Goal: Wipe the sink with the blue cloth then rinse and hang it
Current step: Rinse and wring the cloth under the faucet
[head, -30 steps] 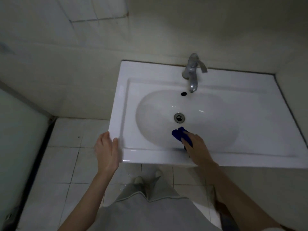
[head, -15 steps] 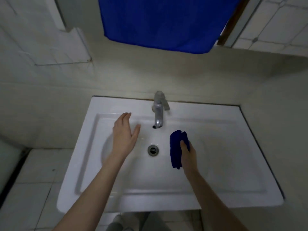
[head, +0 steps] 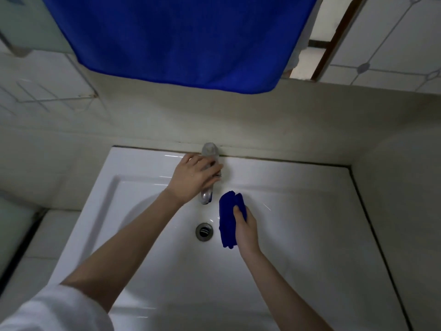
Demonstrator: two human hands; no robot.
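Observation:
A white sink [head: 298,235] fills the lower part of the view, its drain [head: 204,231] in the middle of the basin. My right hand [head: 247,229] holds a bunched blue cloth [head: 229,218] above the basin, just right of the drain and of the tap's spout. My left hand [head: 194,179] rests over the chrome tap [head: 210,151] at the sink's back edge, fingers wrapped on its handle. No water shows at the spout.
A large blue towel [head: 176,39] hangs on the wall above the sink. Tiled walls stand behind and to the right. A tiled floor [head: 47,230] lies left of the sink. A white sleeve [head: 52,311] shows at the bottom left.
My left hand left the sink's front rim, crossed the basin and now grips the tap. My right hand lifted the cloth off the basin and holds it beside the spout. The view tilted up.

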